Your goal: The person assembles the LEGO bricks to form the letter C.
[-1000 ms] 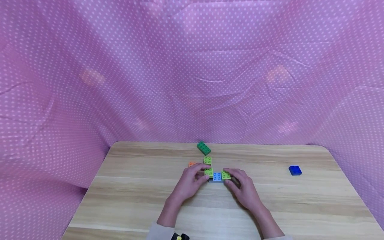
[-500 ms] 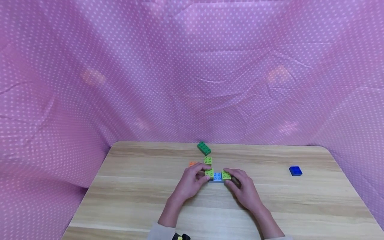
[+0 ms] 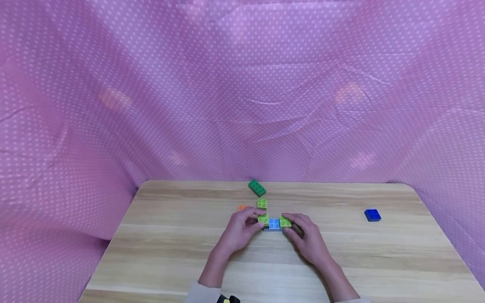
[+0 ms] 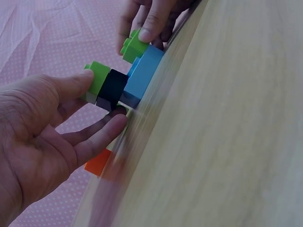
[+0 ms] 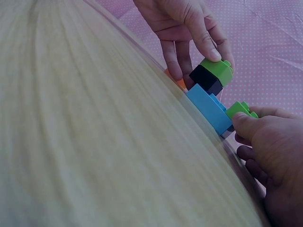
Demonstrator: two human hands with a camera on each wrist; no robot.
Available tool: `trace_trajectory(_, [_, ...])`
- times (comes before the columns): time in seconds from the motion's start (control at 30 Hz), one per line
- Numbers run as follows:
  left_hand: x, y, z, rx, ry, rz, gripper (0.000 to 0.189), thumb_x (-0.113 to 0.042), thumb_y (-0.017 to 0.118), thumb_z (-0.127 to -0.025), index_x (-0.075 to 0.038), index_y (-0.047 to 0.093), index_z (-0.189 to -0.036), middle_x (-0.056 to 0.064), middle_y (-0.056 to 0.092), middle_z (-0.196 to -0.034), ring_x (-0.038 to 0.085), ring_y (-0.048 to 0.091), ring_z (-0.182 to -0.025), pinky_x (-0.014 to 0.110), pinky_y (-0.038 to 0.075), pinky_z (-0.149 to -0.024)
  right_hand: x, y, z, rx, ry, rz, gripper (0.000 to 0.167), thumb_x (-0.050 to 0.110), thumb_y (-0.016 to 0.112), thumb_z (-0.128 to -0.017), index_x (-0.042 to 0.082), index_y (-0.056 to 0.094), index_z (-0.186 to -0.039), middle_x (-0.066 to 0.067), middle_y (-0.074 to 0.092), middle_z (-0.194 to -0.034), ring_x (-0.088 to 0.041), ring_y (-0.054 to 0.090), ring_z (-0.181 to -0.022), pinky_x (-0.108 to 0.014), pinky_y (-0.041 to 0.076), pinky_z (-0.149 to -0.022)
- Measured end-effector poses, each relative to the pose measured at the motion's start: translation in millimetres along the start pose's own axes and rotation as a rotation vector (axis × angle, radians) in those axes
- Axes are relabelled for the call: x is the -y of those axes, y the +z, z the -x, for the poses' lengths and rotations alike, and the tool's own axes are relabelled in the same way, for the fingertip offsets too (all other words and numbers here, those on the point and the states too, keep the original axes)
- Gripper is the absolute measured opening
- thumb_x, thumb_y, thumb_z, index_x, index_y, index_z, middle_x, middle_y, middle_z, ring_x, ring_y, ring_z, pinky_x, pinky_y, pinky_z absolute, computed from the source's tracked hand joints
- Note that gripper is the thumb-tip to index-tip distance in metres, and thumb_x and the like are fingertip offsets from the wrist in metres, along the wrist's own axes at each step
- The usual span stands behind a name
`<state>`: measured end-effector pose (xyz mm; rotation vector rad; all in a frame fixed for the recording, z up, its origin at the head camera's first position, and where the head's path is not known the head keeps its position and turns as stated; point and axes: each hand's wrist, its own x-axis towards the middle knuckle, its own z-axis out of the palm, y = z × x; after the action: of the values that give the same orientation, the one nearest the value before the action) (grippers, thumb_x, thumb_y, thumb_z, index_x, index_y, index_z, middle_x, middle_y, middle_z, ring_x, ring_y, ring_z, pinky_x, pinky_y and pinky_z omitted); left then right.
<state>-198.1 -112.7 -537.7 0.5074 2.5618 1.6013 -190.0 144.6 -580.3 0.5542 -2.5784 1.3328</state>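
Observation:
My left hand (image 3: 238, 230) pinches a light green toy brick (image 3: 263, 220) between thumb and fingers. Beneath that brick is a black brick (image 4: 112, 89), joined to it and held at the left end of a light blue brick (image 3: 274, 224). The left wrist view does not show whether black and blue are pressed together. At the blue brick's other end sits a second light green brick (image 5: 236, 109), on top of it. My right hand (image 3: 311, 240) pinches this one between thumb and fingers. The blue brick rests on the table.
Behind my left hand are a third light green brick (image 3: 262, 204) and a partly covered orange brick (image 3: 242, 208). A dark green brick (image 3: 257, 188) lies near the table's (image 3: 182, 210) back edge, a dark blue brick (image 3: 373, 215) to the right. Pink dotted cloth (image 3: 242, 105) hangs around.

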Motion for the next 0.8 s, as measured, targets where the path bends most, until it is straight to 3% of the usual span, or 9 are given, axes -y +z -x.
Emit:
trace_trajectory(0.1, [-1.9,1.1,-0.6,-0.009,0.003,-0.017,0.032,-0.012,0.076,-0.098,-0.022,0.073,-0.128,-0.004,0.071,-0.128,0.018,0.069,-0.114,0.033,0.059,-0.099,0.2,-0.5,-0.3,0.001,-0.002,-0.001,0.045,0.016,0.078,-0.097,0.021,0.068,-0.14,0.008,0.068,-0.135,-0.017,0.061,-0.129,-0.048,0.051,-0.109])
trace_trajectory(0.4, [-3.5,3.2,-2.3,-0.01,-0.026,-0.008,0.031,-0.01,0.076,-0.099,-0.022,0.074,-0.127,-0.005,0.069,-0.123,0.018,0.067,-0.107,0.022,0.059,-0.087,-1.1,0.0,-0.6,-0.001,-0.004,0.003,0.046,0.015,0.079,-0.096,0.02,0.068,-0.141,0.008,0.069,-0.135,-0.017,0.06,-0.128,-0.047,0.051,-0.109])
trace_trajectory(0.8, [-4.6,3.2,-3.3,0.005,-0.023,-0.075,0.031,-0.013,0.073,-0.101,-0.02,0.071,-0.131,-0.005,0.068,-0.123,0.016,0.066,-0.107,0.027,0.058,-0.09,0.2,0.7,-1.4,-0.006,0.0,0.006,0.045,0.014,0.079,-0.096,0.02,0.069,-0.14,0.007,0.069,-0.134,-0.017,0.061,-0.128,-0.048,0.052,-0.109])
